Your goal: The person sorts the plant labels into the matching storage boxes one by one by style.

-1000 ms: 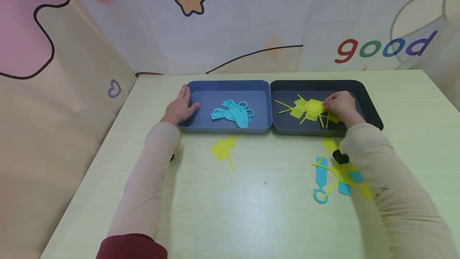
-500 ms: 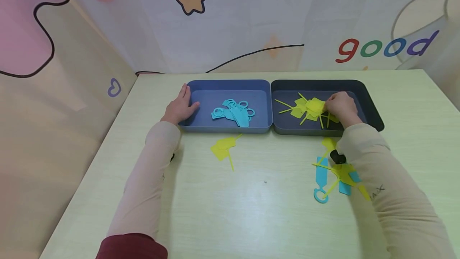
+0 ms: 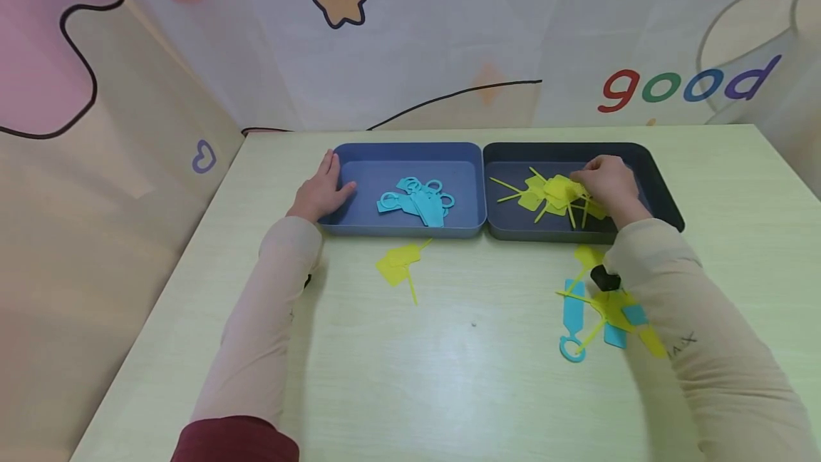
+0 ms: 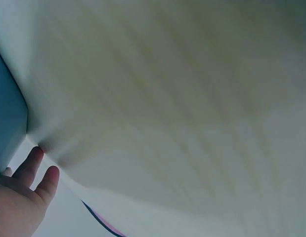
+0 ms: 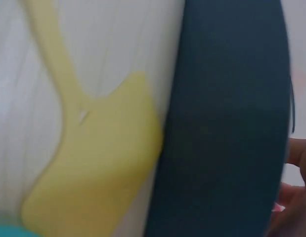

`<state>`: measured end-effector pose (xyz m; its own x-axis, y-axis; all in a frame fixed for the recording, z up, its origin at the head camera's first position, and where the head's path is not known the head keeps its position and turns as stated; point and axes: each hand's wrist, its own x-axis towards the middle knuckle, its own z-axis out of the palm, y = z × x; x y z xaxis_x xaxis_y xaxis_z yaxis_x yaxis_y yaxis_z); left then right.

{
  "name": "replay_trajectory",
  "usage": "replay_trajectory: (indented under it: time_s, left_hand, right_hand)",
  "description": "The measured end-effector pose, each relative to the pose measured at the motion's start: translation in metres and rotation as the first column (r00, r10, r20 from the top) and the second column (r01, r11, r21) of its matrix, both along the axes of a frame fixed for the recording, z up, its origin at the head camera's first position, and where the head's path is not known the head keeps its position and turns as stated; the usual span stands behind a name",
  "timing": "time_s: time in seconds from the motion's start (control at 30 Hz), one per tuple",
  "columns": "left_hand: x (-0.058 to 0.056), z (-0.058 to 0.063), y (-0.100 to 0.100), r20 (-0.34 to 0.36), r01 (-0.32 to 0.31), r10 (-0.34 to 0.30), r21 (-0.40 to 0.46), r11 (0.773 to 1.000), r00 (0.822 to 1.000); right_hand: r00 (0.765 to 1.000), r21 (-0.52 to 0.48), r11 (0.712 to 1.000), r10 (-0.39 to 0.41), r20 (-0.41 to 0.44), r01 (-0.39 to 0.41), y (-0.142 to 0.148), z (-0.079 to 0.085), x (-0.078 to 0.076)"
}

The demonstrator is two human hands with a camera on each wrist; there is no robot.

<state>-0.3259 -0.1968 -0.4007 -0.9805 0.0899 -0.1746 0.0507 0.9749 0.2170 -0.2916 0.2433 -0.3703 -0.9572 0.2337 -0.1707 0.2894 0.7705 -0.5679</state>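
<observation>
My left hand (image 3: pixel 318 192) rests on the left rim of the blue tray (image 3: pixel 442 155), fingers spread; in the left wrist view its fingertips show beside the tray wall. In that tray lies a heap of cyan ring-ended tags (image 3: pixel 423 203). Above the dark tray (image 3: pixel 663 198), my right hand (image 3: pixel 609 187) has its curled fingertips at the edge of a yellow tag (image 3: pixel 561 190), seemingly pinching it. That tag lies on a pile of flat yellow tags with thin stems. The fingers hide part of the pile, and the thumb's contact is not visible.
Two overlapping yellow tags (image 3: pixel 399 264) lie on the table before the blue tray. Below the dark tray, yellow tags (image 3: pixel 609 305) overlap cyan tags (image 3: pixel 574 309), partly under the right sleeve. A printed cloth backdrop (image 3: pixel 436 34) stands behind the table.
The right hand has shifted slightly up and left at the yellow pile, whose top tags and stems moved a little. The left hand stays in place.
</observation>
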Motion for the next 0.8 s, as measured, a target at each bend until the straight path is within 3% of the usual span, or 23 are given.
replay_trajectory:
  time_s: [0.1, 0.17, 0.27, 0.37, 0.43, 0.53, 0.7, 0.8]
  left_hand:
    - [0.000, 0.000, 0.000, 0.003, -0.002, 0.002, 0.003, 1.000, 1.000]
    - [0.001, 0.000, 0.000, 0.003, 0.000, 0.000, 0.004, 1.000, 1.000]
    - [0.000, 0.000, -0.001, 0.002, 0.001, -0.001, 0.006, 1.000, 1.000]
    - [0.000, -0.001, -0.001, -0.001, 0.002, -0.002, 0.010, 1.000, 1.000]
    - [-0.001, -0.001, -0.002, -0.001, 0.002, -0.002, 0.013, 1.000, 1.000]
    - [-0.001, -0.002, -0.002, -0.003, 0.006, -0.006, 0.013, 1.000, 1.000]
    - [0.000, 0.000, -0.002, 0.009, 0.004, -0.005, 0.013, 1.000, 1.000]
    - [0.001, 0.003, -0.001, 0.020, 0.000, 0.000, 0.018, 1.000, 1.000]
  right_hand:
    - [0.996, 0.024, 0.999, 0.040, -0.077, -0.038, -0.012, 0.008, 0.002]
    - [0.984, 0.050, 0.993, 0.111, -0.140, -0.105, -0.023, 0.013, 0.004]
    - [0.941, 0.145, 0.961, 0.261, -0.216, -0.234, -0.044, 0.019, 0.009]
    - [0.875, 0.259, 0.900, 0.414, -0.251, -0.352, -0.069, 0.021, 0.018]
    - [0.824, 0.323, 0.846, 0.509, -0.249, -0.425, -0.087, 0.021, 0.026]
    - [0.729, 0.413, 0.745, 0.643, -0.234, -0.524, -0.112, 0.018, 0.041]
    - [0.553, 0.567, 0.537, 0.817, -0.164, -0.625, -0.147, 0.008, 0.065]
    - [0.432, 0.621, 0.414, 0.892, -0.132, -0.665, -0.164, 0.002, 0.077]
